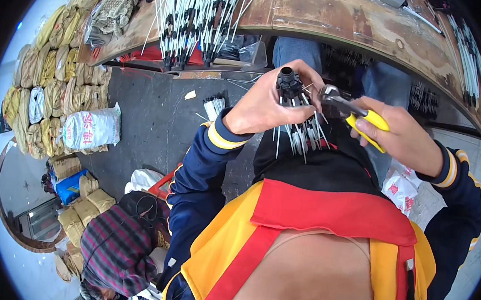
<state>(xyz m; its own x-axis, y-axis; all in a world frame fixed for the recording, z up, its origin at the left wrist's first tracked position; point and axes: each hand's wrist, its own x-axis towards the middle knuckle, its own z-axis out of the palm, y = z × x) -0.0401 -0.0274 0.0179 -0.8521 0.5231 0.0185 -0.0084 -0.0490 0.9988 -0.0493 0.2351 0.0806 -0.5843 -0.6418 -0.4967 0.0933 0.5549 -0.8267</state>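
My left hand (260, 104) is wrapped round a black hub (289, 82) with a round open top. Many thin white rods (303, 135) fan downward from this hub over my lap, some with loose ends sticking out. In my right hand (398, 133) are pliers (371, 124) with yellow-and-black handles, gripped in the palm and fingers. The metal jaws of the pliers point left and lie close beside the hub and rods. Whether the jaws are touching a rod is too fine to make out.
A wooden bench (328, 14) spans the top, bearing several black-and-white rod assemblies (196, 24) and more rods (469, 65) at right. Wrapped bundles (51, 70) and a white sack (91, 127) stand left. A person in a plaid top (119, 242) is at lower left.
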